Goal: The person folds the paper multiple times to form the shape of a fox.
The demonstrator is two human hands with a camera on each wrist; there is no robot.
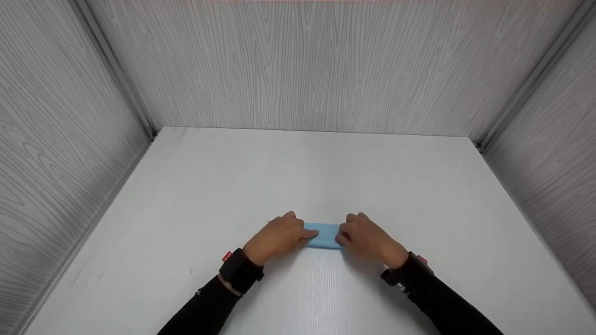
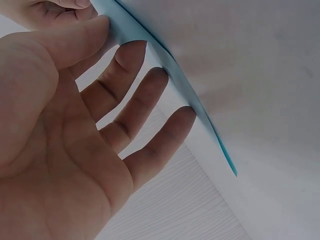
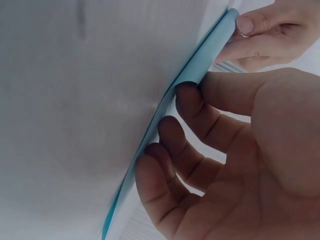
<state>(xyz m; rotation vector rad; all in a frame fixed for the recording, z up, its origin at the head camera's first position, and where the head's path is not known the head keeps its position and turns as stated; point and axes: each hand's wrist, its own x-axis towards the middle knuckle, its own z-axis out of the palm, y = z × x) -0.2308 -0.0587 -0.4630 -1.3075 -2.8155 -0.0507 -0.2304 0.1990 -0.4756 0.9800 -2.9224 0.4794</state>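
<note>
Can't read any word, number or brand in any view. Closest to lettering: small left red tag (image 1: 226, 256) at the outer edge of the left black wristband (image 1: 240, 272), seen from the head camera. Bears pale marks on the red, maybe print; too small and blurred to spell out. Much the same on the other arm: right red tag (image 1: 423, 259) at the outer edge of the right black wristband (image 1: 414, 269). Shows faint pale marks too, likewise illegible; can't tell letters from logo, nor whether matching the left one. Nothing to transcribe from either wrist view.
</note>
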